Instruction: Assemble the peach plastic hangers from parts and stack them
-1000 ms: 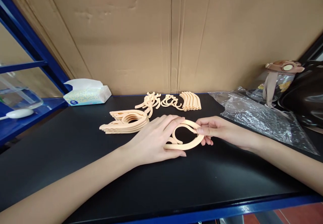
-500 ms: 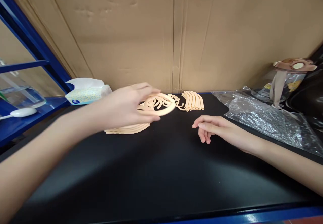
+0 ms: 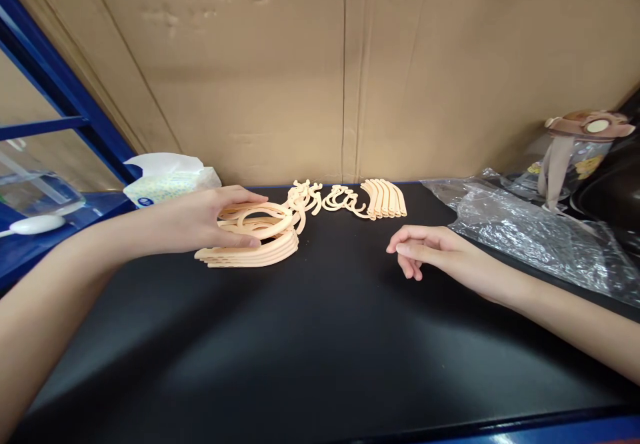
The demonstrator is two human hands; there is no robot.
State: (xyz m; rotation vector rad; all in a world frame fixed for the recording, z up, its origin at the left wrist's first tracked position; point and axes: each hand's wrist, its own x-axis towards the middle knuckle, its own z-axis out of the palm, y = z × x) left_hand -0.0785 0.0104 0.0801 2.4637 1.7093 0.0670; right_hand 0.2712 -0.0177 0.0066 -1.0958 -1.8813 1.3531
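Note:
My left hand (image 3: pixel 213 221) is closed on a beige curved hanger part (image 3: pixel 267 212), thumb on the near side and fingers on the far side. This part sits over a stack of similar curved parts (image 3: pixel 250 257) at the left of the black table (image 3: pixel 330 337). Behind and right of the stack lies a jumble of small beige hooks (image 3: pixel 304 194), with more hooks (image 3: pixel 340 199) beside it. Farther right, several curved parts (image 3: pixel 384 199) lie in a neat row. My right hand (image 3: pixel 420 251) hovers in front of that row, fingers loosely curled, with nothing visible in it.
A tissue box (image 3: pixel 170 181) stands at the back left, near a blue metal frame (image 3: pixel 75 107). Crumpled clear plastic (image 3: pixel 525 231) covers the right side, with a drink bottle (image 3: pixel 575 154) behind it. Cardboard (image 3: pixel 250 64) forms the back wall.
My left hand has moved left and down with the curved hanger part, bringing it onto the stack. The hooks behind are now uncovered. My right hand has hardly moved.

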